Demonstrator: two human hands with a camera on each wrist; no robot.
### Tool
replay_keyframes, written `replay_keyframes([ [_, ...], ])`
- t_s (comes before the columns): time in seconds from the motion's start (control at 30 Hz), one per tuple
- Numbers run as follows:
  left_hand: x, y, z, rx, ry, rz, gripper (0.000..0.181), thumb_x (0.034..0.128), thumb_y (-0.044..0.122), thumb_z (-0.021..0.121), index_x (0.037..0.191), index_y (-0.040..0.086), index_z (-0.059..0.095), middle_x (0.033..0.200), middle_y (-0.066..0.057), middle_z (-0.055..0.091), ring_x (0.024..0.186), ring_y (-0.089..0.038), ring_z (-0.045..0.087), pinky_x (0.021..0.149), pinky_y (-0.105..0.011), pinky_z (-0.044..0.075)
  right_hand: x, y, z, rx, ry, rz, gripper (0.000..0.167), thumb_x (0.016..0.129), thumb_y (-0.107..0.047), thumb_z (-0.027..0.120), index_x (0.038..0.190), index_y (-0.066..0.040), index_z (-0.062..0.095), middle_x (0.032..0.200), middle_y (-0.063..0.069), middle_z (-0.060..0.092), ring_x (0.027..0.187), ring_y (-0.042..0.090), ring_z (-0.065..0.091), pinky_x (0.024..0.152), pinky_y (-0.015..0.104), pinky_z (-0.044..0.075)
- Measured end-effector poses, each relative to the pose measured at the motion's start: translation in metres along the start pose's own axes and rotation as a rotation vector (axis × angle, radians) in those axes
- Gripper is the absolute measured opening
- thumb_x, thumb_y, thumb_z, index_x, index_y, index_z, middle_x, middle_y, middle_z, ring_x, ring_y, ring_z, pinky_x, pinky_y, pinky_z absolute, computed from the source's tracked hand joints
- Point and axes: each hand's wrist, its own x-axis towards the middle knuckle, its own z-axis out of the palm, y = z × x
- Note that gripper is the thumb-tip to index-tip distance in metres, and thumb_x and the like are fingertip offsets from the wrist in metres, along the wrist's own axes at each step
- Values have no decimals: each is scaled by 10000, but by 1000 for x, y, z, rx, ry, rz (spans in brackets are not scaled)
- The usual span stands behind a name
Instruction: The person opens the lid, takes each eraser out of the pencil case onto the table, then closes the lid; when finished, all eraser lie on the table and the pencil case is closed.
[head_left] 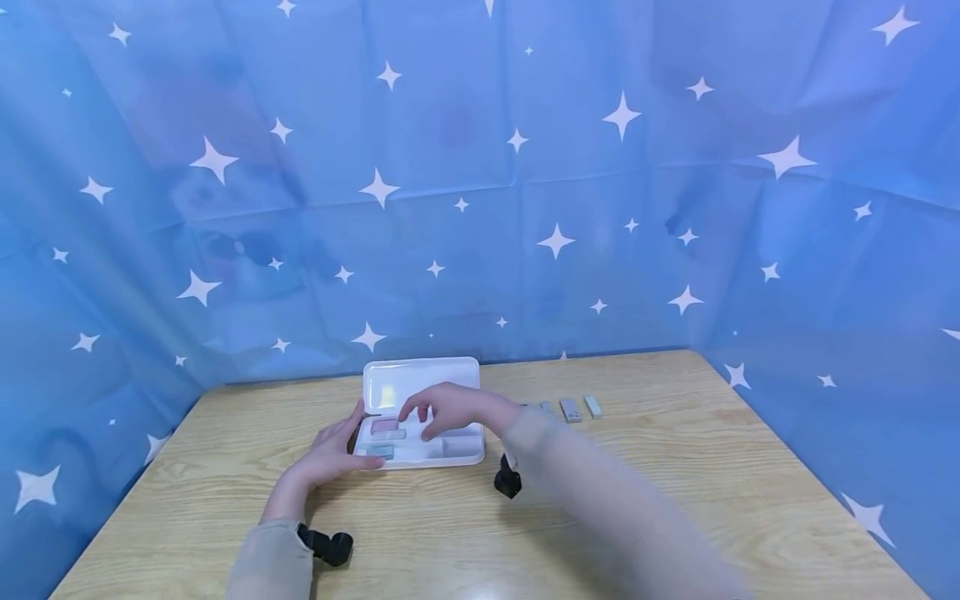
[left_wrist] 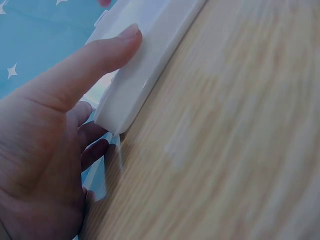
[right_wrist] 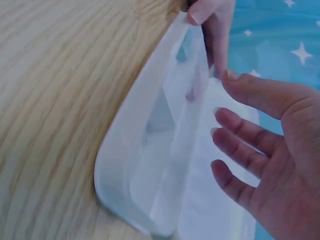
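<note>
A white hinged case [head_left: 420,461] lies on the table with its lid [head_left: 420,379] raised at the back. Inside its left part are a pink block [head_left: 385,425], a whitish block [head_left: 389,434] and a teal block [head_left: 380,452]. My left hand [head_left: 333,454] holds the case's left end, thumb over the front rim and fingers along the side. Above the tray hovers my right hand [head_left: 450,406], fingers bent and apart, index fingertip near the pink block. Nothing shows between its thumb and fingers in the right wrist view, where the index finger is hidden.
To the right of the case lie a grey block [head_left: 570,410] and a pale green block [head_left: 592,407]. Another small block [head_left: 547,407] is partly hidden by the right sleeve. A blue star-patterned curtain [head_left: 465,250] hangs behind the wooden table [head_left: 420,533].
</note>
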Motion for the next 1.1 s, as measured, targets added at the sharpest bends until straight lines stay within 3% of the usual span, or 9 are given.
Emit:
replay_keyframes([
  [0.53, -1, 0, -1, -2, -5, 31, 1149, 751, 502, 785, 1570, 132, 68, 1572, -233, 164, 1394, -477, 112, 1059, -689, 136, 35, -19, 25, -60, -31, 9, 429, 859, -80, 740, 1254, -226, 656, 986, -31, 618, 829, 88, 491, 731, 207, 425],
  [0.83, 1, -1, 0, -8, -7, 38, 1155, 743, 504, 792, 1571, 143, 72, 1575, -227, 161, 1393, -478, 109, 1057, -685, 141, 45, -22, 29, -159, -63, -27, 456, 843, -49, 734, 1251, -239, 661, 678, -55, 416, 638, 92, 379, 617, 205, 349],
  [1.0, 0, -1, -1, -1, -3, 46, 1147, 753, 483, 793, 1570, 134, 68, 1574, -228, 164, 1392, -486, 109, 1055, -688, 139, 50, -20, 33, -222, -67, -73, 479, 833, -49, 734, 1263, -248, 661, 593, -64, 314, 544, 81, 293, 537, 188, 301],
  [1.1, 0, -1, -2, -1, -1, 49, 1148, 754, 479, 794, 1569, 130, 65, 1577, -223, 160, 1394, -484, 107, 1055, -691, 134, 53, -19, 36, -243, -66, -97, 477, 839, -62, 737, 1269, -254, 659, 588, -62, 329, 531, 76, 281, 522, 180, 298],
])
